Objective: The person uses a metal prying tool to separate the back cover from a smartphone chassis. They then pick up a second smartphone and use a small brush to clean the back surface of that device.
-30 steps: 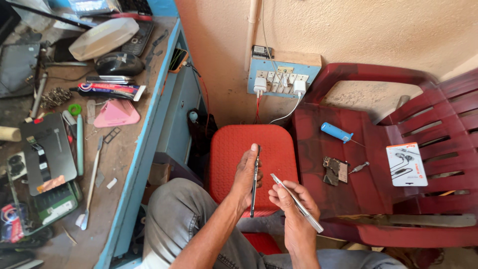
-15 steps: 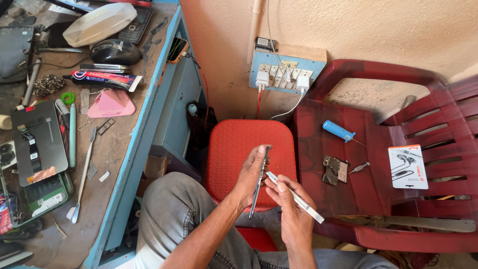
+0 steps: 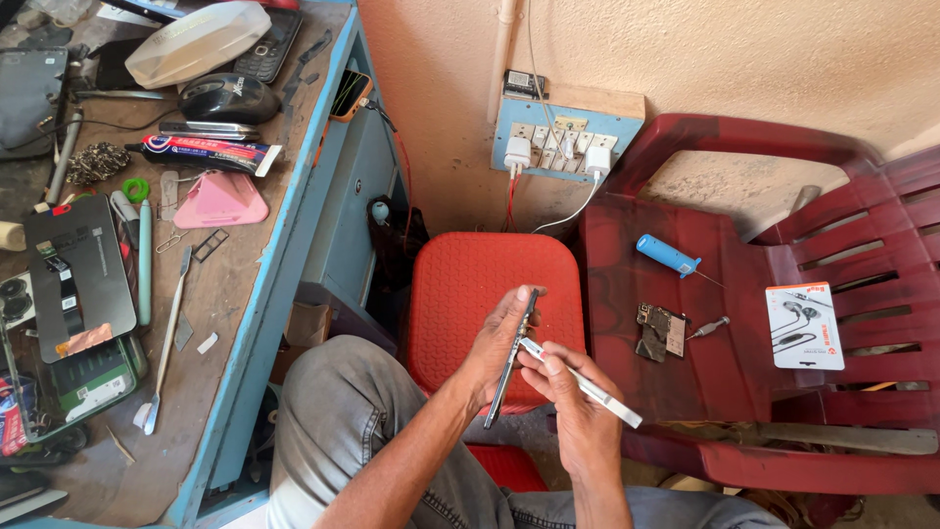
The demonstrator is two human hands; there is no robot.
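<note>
Both hands are up over the red stool [image 3: 470,284], working close together. The left hand [image 3: 497,345] has its grip closed around a thin dark phone frame [image 3: 511,360], held edge-on and nearly upright, thumb and fingers pinching it along its length. The right hand [image 3: 573,397] is closed on a slim white strip-like tool [image 3: 584,384] — its near tip touches the dark frame just beside the left thumb, and the other end pokes out to the right past the knuckles. Whether the tip is under the edge or only against it, I cannot tell.

To the right, on the seat of the dark red plastic chair [image 3: 744,372], lie a blue-handled screwdriver [image 3: 668,255], a small dark circuit part [image 3: 661,330] with a second little screwdriver [image 3: 709,327] just beside it, and a white earphone packet [image 3: 804,325] further right.

On the wall behind the stool — a blue socket board [image 3: 563,127] with white chargers plugged in.

Off to the left, the bench [image 3: 245,294] carries a black computer mouse [image 3: 221,98], a pink triangular pick [image 3: 220,201], a dark phone panel [image 3: 83,274] and a long metal spudger [image 3: 168,338]
</note>
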